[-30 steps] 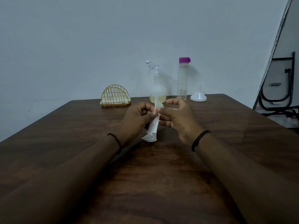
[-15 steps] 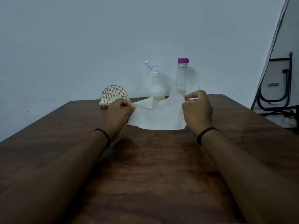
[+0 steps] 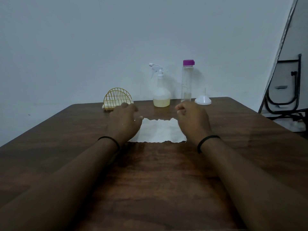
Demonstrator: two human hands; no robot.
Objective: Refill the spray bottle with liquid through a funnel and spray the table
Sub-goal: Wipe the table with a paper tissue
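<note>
A clear spray bottle (image 3: 161, 95) with a white trigger head and a little yellowish liquid stands at the table's far edge. Right of it is a tall clear bottle (image 3: 186, 82) with a purple cap, then a white funnel (image 3: 203, 99) resting mouth down. A white paper napkin (image 3: 158, 130) lies spread flat on the brown table (image 3: 66, 147). My left hand (image 3: 124, 122) hovers over the napkin's left edge, fingers relaxed. My right hand (image 3: 191, 120) is over its right edge with fingers loosely curled, holding nothing.
A yellow wire napkin holder (image 3: 116, 99) stands at the far left of the table's back edge. A white wall is right behind the table. Black metal furniture legs (image 3: 283, 97) are off the table's right side.
The napkin went from bunched between both hands to unfolded and held up, and now lies flat on the table. Both hands have let go of it.
</note>
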